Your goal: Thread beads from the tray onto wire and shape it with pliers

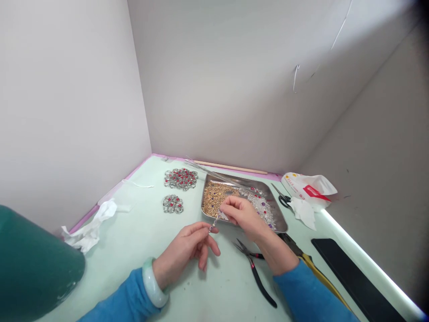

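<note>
My left hand [192, 243] pinches one end of a short beaded strand [215, 222] between thumb and index finger, the other fingers loosely curled. At the strand's upper end my right hand [241, 215] is closed in a pinch, over the front edge of a metal tray [203, 209]. Gold beads [214, 197] fill the tray's left side; clear beads [264, 210] with some red and purple ones lie on the right. Black-handled pliers [256, 273] rest on the table below my right hand. My right fingertips partly hide what they grip.
Two beaded wire pieces [181, 179] lie left of the tray. Thin wires [214, 172] cross its back edge. Scissors [282, 197], a tissue pack [310, 190], yellow-handled pliers [321, 275] and a black bar [351, 273] are at right. A green cylinder [36, 264] stands at left near crumpled tissue [92, 228].
</note>
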The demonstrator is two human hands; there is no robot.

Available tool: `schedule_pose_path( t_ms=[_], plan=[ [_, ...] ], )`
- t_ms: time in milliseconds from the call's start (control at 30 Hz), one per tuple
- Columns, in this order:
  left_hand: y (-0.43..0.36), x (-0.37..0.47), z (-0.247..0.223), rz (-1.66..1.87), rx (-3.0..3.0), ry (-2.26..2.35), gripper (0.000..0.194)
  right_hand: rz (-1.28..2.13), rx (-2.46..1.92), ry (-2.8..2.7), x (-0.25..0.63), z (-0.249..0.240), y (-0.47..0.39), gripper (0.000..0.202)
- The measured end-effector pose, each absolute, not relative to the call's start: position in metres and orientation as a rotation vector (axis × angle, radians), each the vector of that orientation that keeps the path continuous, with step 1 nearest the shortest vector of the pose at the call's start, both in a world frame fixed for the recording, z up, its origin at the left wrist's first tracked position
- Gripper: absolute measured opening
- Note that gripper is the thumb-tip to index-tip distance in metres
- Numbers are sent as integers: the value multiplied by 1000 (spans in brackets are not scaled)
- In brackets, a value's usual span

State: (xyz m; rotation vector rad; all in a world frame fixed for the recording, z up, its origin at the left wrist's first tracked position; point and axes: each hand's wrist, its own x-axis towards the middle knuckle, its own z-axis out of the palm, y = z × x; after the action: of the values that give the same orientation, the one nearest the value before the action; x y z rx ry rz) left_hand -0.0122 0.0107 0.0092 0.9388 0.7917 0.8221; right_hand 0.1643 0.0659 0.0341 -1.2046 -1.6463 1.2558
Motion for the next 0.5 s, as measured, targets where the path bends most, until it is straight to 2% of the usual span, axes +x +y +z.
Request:
schedule_pose_path(
  t_ms=[500],
  plan=[
    [10, -9, 5, 804, 1032, 874, 22, 1297, -1163, -1710, 162, 41, 63, 17]
  ],
)
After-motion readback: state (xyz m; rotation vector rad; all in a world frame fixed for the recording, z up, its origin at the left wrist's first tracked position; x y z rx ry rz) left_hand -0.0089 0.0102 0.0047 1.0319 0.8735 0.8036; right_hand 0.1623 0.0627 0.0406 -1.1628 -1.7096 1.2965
